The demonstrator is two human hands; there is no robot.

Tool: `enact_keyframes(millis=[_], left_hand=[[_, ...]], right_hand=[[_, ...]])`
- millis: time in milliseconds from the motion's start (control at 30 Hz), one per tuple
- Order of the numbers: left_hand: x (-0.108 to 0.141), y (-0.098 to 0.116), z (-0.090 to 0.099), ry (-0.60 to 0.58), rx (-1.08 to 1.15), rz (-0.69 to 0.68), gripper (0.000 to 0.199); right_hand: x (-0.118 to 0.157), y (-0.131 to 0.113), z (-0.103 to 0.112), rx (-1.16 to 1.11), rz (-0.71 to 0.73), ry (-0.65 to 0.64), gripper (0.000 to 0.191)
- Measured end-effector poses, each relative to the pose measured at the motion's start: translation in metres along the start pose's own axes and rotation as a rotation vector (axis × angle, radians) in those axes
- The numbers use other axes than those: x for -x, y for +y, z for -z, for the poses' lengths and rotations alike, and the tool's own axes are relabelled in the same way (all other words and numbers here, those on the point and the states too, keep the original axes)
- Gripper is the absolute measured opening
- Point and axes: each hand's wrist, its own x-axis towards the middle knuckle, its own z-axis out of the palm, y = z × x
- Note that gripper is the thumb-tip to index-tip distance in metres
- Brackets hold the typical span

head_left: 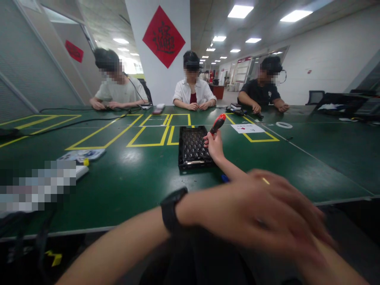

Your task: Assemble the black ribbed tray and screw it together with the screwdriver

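Note:
My right hand [214, 145] is closed around a red and black screwdriver [218, 123]. Its handle points up and away, and its lower end is low over a black tray-like case [181, 156] with a grid of shiny bumps inside. The case lies flat on the green table [142, 170]. Nearer to me, my left hand [258, 213], smeared by motion, lies across my right forearm [234, 168]. Its fingers look stretched out over the arm and no object shows in them. A black watch [172, 209] is on my left wrist.
Yellow tape outlines [145, 145] mark the table. At left lie a flat patterned packet [96, 153] and cables. A paper sheet [247, 128] and a white ring [284, 125] are at right. Co-workers sit opposite, including a person in a white shirt [181, 93].

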Motion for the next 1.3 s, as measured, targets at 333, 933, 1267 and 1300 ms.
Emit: enact_keyframes(millis=[333, 933, 1267, 1300], left_hand=[[0.069, -0.214, 0.019, 0.594, -0.358, 0.741, 0.022], [0.08, -0.235, 0.005, 0.45, -0.22, 0.856, 0.025], [0.078, -0.23, 0.006, 0.445, -0.206, 0.888, 0.025], [0.078, -0.23, 0.006, 0.449, -0.2, 0.889, 0.025]], right_hand=[[-0.002, 0.007, -0.002, -0.005, 0.046, -0.005, 0.022], [0.003, 0.0, -0.003, -0.068, 0.051, 0.003, 0.029], [0.004, -0.006, 0.0, -0.085, 0.016, 0.027, 0.026], [0.003, -0.006, -0.001, -0.085, 0.011, 0.028, 0.025]])
